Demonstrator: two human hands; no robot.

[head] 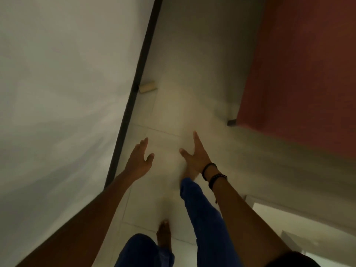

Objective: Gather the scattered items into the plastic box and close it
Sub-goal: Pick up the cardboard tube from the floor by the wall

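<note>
floor tile (173, 105), pale and bare, fills the middle of the view, with a white surface edged by a dark rail (134, 89) on the left and a reddish panel (300, 64) on the right, so the person seems to be walking down a narrow gap between furniture. blue trouser legs (208, 224) and bare feet show below, and the view is blurred and dim. neither the plastic box nor any scattered item is in view, so i judge the task to be between steps, in transit. the main risk is a stumble or a stubbed toe: a small dark furniture foot (231, 122) juts out at the panel's corner, and a small tan block (148, 87) lies on the floor against the rail, both close to the path. the left hand (139, 160) and right hand (194, 157) reach forward with fingers spread and holding nothing; the right wrist wears dark bands (212, 175), which could snag on an edge.
</note>
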